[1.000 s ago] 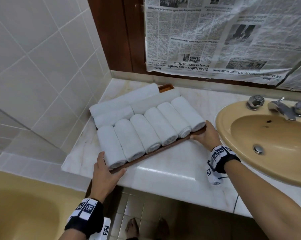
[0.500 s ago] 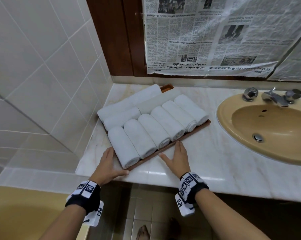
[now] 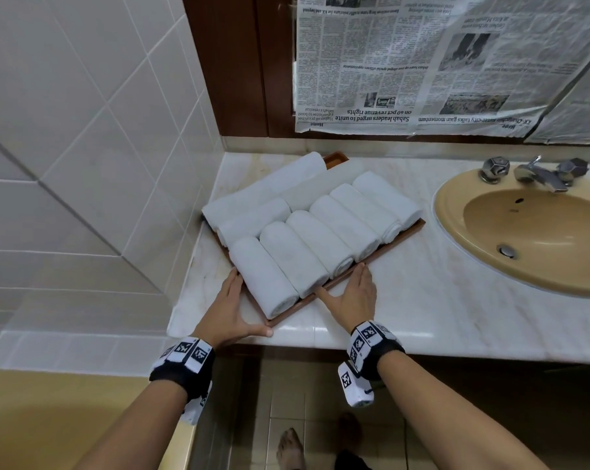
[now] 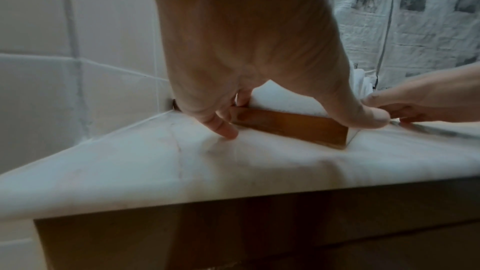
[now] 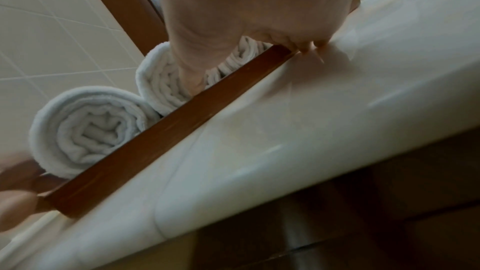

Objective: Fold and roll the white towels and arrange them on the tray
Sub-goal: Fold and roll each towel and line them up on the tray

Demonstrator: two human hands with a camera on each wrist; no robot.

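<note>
Left hand [image 3: 230, 308] grip: straight fingers along tray [image 3: 347, 279] side, thumb at near corner; holding nothing. Right hand [image 3: 354, 295] flat, pressed against front rim, likely squaring it on marble desk [image 3: 422, 300]. Plush rolled towels [image 3: 307, 249] fill the smooth brown wooden tray, packed side by side.

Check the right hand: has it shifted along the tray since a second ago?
Yes. The right hand has slid from the tray's corner nearest the sink to mid-edge, away from the sink, toward the left hand.
</note>
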